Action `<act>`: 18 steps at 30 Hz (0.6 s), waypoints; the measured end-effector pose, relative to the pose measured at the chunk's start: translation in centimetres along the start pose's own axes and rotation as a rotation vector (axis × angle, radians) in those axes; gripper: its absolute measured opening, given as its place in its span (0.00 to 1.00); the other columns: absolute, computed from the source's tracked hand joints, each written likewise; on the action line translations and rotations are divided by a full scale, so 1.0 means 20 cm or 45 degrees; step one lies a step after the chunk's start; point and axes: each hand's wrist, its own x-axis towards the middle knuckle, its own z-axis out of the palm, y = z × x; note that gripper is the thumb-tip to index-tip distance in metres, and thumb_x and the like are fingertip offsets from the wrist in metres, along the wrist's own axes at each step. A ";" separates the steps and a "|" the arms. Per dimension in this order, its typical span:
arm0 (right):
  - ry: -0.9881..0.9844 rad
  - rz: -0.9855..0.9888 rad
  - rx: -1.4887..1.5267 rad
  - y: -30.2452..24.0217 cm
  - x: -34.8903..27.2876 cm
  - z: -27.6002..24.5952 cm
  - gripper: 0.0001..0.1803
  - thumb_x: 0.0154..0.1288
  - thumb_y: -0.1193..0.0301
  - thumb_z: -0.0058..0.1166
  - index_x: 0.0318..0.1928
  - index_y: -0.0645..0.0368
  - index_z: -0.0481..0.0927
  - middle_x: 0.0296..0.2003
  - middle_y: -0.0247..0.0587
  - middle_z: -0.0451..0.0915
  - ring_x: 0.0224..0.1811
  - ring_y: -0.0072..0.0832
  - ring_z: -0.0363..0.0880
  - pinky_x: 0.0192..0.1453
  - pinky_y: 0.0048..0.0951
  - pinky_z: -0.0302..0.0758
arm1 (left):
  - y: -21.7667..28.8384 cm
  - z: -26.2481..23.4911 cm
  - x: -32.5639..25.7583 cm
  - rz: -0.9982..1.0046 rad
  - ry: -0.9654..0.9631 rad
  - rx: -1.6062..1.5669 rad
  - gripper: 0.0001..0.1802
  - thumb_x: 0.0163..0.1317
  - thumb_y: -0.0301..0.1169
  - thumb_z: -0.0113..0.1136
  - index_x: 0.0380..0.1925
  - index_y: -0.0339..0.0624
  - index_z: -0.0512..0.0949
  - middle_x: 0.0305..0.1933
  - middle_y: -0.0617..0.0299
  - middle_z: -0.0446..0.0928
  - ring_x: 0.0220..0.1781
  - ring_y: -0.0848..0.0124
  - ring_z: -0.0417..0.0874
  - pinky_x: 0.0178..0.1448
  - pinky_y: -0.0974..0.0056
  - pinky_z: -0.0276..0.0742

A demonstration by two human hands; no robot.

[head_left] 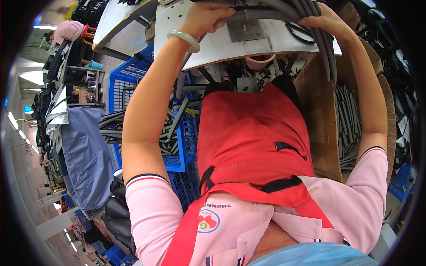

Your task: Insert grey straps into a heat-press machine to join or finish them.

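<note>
The person's left hand (208,18) and right hand (326,21) each have their grip clenched around a bundle of long grey rubber tubes (284,12), held over the white work surface (222,44) and bending down past its right edge toward the brown cardboard box (319,111). The bundle looks loose; a slack grip could let tubes slide out and drop beside the blue plastic crate (133,75).
</note>
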 end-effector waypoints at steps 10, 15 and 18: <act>0.183 -0.022 -0.045 -0.02 -0.02 0.01 0.22 0.45 0.66 0.68 0.42 0.63 0.80 0.32 0.33 0.79 0.35 0.21 0.74 0.42 0.24 0.73 | -0.03 -0.02 0.05 -0.039 -0.044 -0.116 0.10 0.64 0.31 0.61 0.35 0.32 0.80 0.18 0.65 0.70 0.16 0.79 0.65 0.19 0.73 0.54; 0.140 0.010 -0.060 0.01 -0.06 0.01 0.23 0.47 0.68 0.68 0.45 0.64 0.79 0.33 0.33 0.79 0.35 0.21 0.74 0.42 0.24 0.73 | 0.03 0.01 -0.06 -0.019 -0.004 -0.205 0.12 0.66 0.31 0.58 0.39 0.30 0.79 0.21 0.65 0.72 0.18 0.78 0.68 0.19 0.72 0.59; 0.239 -0.119 -0.007 0.02 -0.08 0.02 0.24 0.48 0.69 0.67 0.46 0.64 0.78 0.33 0.32 0.79 0.34 0.20 0.74 0.40 0.24 0.74 | -0.05 -0.07 0.00 0.029 0.109 -0.364 0.13 0.65 0.33 0.59 0.38 0.31 0.81 0.20 0.65 0.72 0.18 0.78 0.68 0.20 0.71 0.60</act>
